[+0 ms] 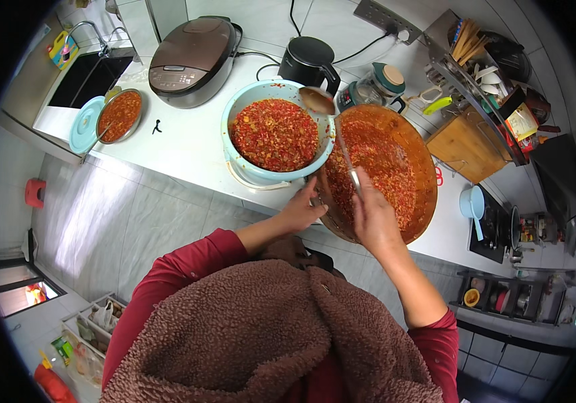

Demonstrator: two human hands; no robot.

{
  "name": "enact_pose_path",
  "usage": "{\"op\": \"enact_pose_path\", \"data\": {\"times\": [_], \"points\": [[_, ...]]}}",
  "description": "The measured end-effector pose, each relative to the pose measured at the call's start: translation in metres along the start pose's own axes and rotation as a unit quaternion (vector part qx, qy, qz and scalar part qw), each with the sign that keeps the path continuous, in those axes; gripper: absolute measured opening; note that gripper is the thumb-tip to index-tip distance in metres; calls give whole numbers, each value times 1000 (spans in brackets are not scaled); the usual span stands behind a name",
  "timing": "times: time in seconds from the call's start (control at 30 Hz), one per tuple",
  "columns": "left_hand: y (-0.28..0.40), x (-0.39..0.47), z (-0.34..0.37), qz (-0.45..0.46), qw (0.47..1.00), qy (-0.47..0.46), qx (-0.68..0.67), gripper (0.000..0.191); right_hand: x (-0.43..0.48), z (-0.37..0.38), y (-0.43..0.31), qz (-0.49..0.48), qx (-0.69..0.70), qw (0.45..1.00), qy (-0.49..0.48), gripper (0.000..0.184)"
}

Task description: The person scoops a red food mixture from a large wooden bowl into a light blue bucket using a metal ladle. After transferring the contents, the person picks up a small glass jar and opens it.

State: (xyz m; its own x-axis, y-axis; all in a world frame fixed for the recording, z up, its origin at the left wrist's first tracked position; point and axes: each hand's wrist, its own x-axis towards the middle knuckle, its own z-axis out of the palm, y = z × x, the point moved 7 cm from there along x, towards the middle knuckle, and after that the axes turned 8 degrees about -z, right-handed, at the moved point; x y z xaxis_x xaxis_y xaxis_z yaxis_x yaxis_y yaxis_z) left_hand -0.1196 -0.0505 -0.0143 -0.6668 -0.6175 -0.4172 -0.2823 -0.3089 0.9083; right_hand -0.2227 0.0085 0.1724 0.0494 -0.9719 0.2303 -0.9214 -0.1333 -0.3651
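Observation:
My right hand (pixel 377 217) grips the handle of a metal ladle (pixel 318 101), whose bowl is over the right rim of a light-blue plastic bucket (pixel 227 126). Chopped red chili mixture (pixel 275 135) fills much of the bucket. Beside it on the right, a large tilted basin (pixel 426 201), smeared orange-red inside, holds more of the chopped chili (pixel 388 176). My left hand (pixel 305 207) is at the basin's near left rim, thumb and fingers around the edge. The bucket's white handle (pixel 257 185) hangs down at its front.
Behind stand a rice cooker (pixel 194 60), a black electric kettle (pixel 308 60) and a glass pot (pixel 376 83). A metal bowl of red sauce (pixel 119 117) and a blue lid (pixel 85 126) lie left, near the sink (pixel 89 80). Right are a wooden cutting board (pixel 464 146), a blue dipper (pixel 471 202) and a cooktop (pixel 489 226).

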Motion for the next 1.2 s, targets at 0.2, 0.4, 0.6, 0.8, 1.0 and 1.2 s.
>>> {"op": "enact_pose_path", "data": {"times": [0.2,0.4,0.6,0.8,1.0,1.2], "points": [[-2,9,6,-14,1000,4,0,94,-67,-18,112,277,87,956,48,43],[-4,12,8,1,999,16,37,95,-117,13,224,426,61,900,68,41],[-4,10,9,-20,1000,2,1,95,-91,55,250,417,191,879,135,37],[2,3,6,10,1000,-13,-13,94,-61,73,196,334,321,886,33,38],[4,0,8,-2,1000,-1,12,96,-92,54,149,391,390,824,-126,46],[-1,6,9,1,999,9,44,98,-122,40,93,408,397,794,-213,47]]}}
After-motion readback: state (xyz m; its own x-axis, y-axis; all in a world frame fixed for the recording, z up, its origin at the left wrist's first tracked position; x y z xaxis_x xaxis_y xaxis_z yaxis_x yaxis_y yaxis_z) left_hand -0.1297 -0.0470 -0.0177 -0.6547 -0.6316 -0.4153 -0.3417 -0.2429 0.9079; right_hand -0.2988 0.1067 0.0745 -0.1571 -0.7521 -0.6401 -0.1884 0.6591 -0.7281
